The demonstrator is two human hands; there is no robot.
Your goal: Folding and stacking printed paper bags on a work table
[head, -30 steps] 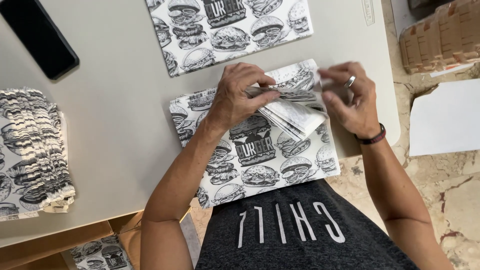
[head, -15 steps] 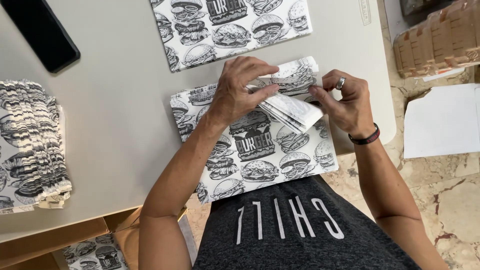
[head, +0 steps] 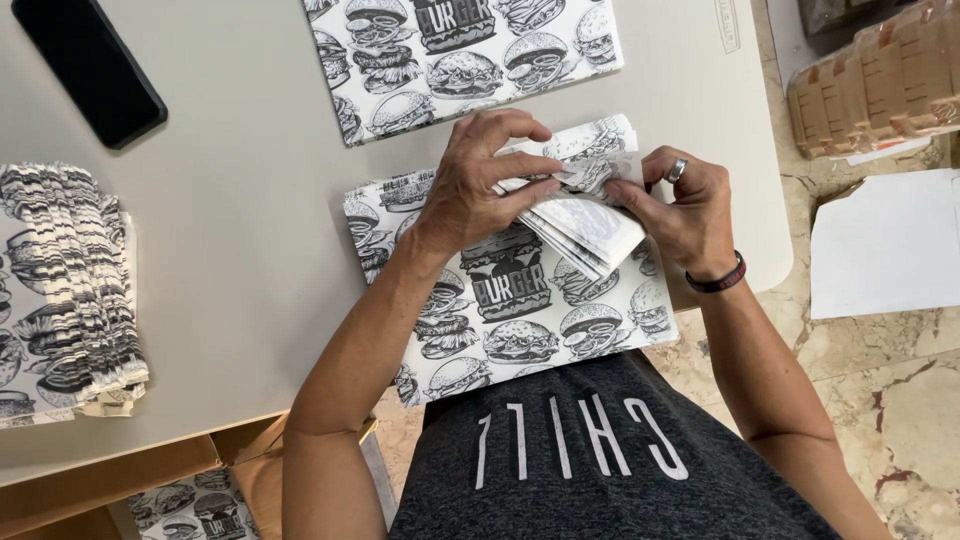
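Note:
A stack of black-and-white printed paper sheets (head: 520,320) lies at the near edge of the grey table (head: 250,260), partly overhanging it. My left hand (head: 478,185) presses down on the folded upper right corner of the top sheets (head: 590,222), fingers curled over the fold. My right hand (head: 690,205), with a ring and a dark wristband, pinches the same folded corner from the right. The fold shows several white paper edges fanned out between both hands.
A second printed sheet stack (head: 460,55) lies farther back. A fanned pile of folded printed papers (head: 60,290) sits at the left edge. A black phone (head: 90,65) lies top left. Brown cartons (head: 880,80), white sheets (head: 885,245) and an open box (head: 190,495) are on the floor.
Both hands have shifted slightly along the folded corner, and my left fingers now curl further over the fold. The camera view drifted a little.

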